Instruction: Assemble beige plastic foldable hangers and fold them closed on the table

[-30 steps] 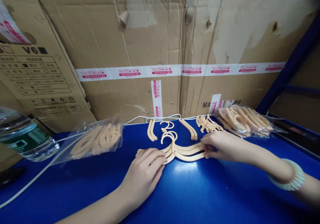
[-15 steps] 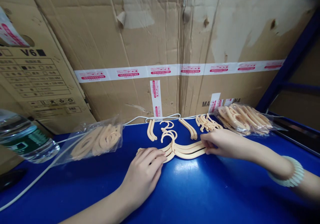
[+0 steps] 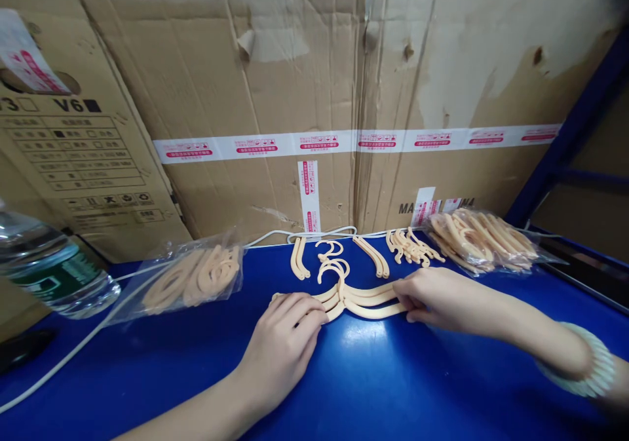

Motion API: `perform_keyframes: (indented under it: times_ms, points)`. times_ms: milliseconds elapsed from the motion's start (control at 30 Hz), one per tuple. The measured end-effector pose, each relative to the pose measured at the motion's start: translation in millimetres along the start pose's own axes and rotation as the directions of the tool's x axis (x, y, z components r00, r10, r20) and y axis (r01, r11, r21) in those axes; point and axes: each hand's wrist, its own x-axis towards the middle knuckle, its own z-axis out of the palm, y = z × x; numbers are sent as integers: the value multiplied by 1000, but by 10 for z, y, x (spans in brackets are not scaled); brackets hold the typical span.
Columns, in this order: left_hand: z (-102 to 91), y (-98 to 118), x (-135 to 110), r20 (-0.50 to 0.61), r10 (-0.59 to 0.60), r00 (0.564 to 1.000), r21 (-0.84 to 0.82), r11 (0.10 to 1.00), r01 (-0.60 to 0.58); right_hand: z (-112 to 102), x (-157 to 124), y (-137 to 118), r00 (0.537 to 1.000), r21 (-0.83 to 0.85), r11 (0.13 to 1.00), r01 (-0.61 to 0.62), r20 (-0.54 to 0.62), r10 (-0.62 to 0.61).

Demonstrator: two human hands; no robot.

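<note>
**Right hand pinching cream hangers, left hand draped over them**

One stack between both hands on the blue table, exact count unclear. Can't tell if the left's gripping. Behind: two strip bundles, one small-piece pile. One bottle, far left.

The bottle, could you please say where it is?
In the head view, the bottle is at the left edge, beside the clear bag, in front of the cardboard.
</note>
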Motion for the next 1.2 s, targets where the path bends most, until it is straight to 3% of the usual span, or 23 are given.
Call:
perform_keyframes:
  times_ms: [133, 300, 500, 633, 1067, 1200]
  points:
    - [-19, 60, 10, -25, 31, 999, -45, 998, -32, -5, -31, -108, 998, 75, 996, 52, 28, -54]
    - [-68, 139, 6, 10, 208, 978, -96, 974, -206, 146, -39, -310, 955, 400, 887, 232, 80, -286]
    - [-73, 145, 4, 23, 310, 950, -104, 946, -306, 345, -31, -501, 917, 480, 795, 372, -55, -396]
    - [-70, 140, 2, 41, 319, 947, -113, 943, -313, 389, -8, -538, 907, 488, 773, 404, -102, -409]
    - [-144, 120, 26, 205, 352, 913, -162, 932, -323, 398, 3, -567, 921, 509, 777, 370, -89, -380]
    - [-179, 132, 46, 204, 357, 911, -162, 930, -328, 408, 5, -567, 927, 509, 785, 354, -81, -366]
